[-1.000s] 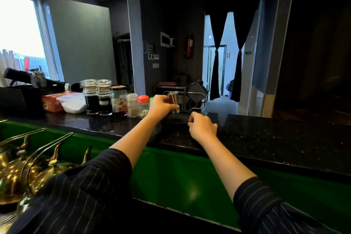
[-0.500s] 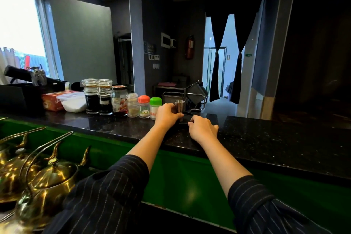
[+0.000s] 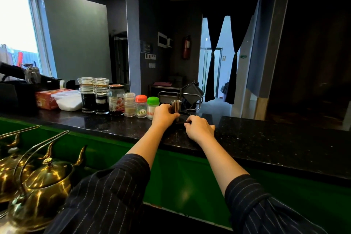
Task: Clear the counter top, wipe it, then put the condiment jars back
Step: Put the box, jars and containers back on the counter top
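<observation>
Condiment jars (image 3: 115,99) stand in one row along the far edge of the black speckled stone desk (image 3: 266,138), left of its middle. From the left they are a tall glass jar of dark liquid (image 3: 87,95), its twin (image 3: 102,96), a red-labelled glass jar, a small clear jar of pale powder (image 3: 129,104), an orange-capped bottle (image 3: 141,106) and a green-capped bottle (image 3: 152,107).

Just right of the green cap, the left hand (image 3: 164,115) curls round the foot of a small steel cup (image 3: 176,105), which stands on a dark round tray (image 3: 183,118). The right hand (image 3: 198,128) has bent fingers hooked on the tray's near rim.

With the jars lined up and the stone beyond bare and glossy, this looks like the putting-back step, with cup and tray closing the row. The next move probably calls for nudging the tray snug beside the green-capped bottle without knocking it, then letting go. The jars lie to the left of both hands, the nearest almost touching the left one.
</observation>
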The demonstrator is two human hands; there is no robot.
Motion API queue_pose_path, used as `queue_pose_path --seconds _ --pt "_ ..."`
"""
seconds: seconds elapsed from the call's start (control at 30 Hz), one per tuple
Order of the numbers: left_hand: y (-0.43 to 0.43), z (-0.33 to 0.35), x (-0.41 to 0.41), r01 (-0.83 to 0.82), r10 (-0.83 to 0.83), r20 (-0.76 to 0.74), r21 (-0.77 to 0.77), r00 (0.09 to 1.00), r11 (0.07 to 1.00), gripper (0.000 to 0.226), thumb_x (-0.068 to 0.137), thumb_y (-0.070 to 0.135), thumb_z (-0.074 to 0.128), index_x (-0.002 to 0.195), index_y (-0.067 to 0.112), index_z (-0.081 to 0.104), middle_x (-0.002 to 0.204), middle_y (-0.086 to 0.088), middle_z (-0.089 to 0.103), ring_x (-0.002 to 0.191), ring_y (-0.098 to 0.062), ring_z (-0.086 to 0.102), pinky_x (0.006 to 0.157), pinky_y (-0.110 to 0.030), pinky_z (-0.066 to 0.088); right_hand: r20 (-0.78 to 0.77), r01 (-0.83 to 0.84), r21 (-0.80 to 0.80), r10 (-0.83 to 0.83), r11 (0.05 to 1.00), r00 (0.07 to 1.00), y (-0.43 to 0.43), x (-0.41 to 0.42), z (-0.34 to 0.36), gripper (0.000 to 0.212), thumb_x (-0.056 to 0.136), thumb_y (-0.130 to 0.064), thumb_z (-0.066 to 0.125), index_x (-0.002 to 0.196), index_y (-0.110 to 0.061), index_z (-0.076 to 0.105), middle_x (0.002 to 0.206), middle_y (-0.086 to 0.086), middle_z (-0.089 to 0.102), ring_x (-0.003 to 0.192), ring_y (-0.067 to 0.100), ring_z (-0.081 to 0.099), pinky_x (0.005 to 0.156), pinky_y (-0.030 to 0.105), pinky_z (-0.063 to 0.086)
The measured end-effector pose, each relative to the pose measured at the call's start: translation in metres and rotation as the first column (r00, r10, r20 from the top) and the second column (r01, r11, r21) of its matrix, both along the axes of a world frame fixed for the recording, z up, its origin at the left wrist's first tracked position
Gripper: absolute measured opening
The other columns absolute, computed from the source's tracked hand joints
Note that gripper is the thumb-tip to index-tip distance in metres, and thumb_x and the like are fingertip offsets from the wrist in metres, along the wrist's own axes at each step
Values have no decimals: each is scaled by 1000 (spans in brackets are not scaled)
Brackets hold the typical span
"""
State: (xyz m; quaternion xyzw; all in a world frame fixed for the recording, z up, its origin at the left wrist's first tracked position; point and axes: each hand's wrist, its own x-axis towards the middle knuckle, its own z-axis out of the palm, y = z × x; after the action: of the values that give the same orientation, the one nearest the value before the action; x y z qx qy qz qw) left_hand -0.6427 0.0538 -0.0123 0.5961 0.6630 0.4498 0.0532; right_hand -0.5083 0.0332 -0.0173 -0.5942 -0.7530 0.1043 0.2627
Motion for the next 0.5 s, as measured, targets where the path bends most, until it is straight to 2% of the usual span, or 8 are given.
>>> queue_pose_path --seconds 0.33,0.5 --pt "0 0 2 -8 8 -24 -7 1000 1000 36 82 22 72 113 7 63 109 -10 68 102 -21 63 85 -30 49 1 -2 5 2 1000 1000 -2 1 1 25 100 -30 44 121 -23 57 118 3 62 115 25 53 97 43 30" --pt "0 -1 2 -16 16 1 6 1000 1000 53 79 23 75 125 6 55 114 -11 66 106 -22 61 89 -32 51 10 -6 2 6 1000 1000 -1 1 0 26 100 -31 45 122 -23 56 120 4 61 117 26 52 97 43 30"
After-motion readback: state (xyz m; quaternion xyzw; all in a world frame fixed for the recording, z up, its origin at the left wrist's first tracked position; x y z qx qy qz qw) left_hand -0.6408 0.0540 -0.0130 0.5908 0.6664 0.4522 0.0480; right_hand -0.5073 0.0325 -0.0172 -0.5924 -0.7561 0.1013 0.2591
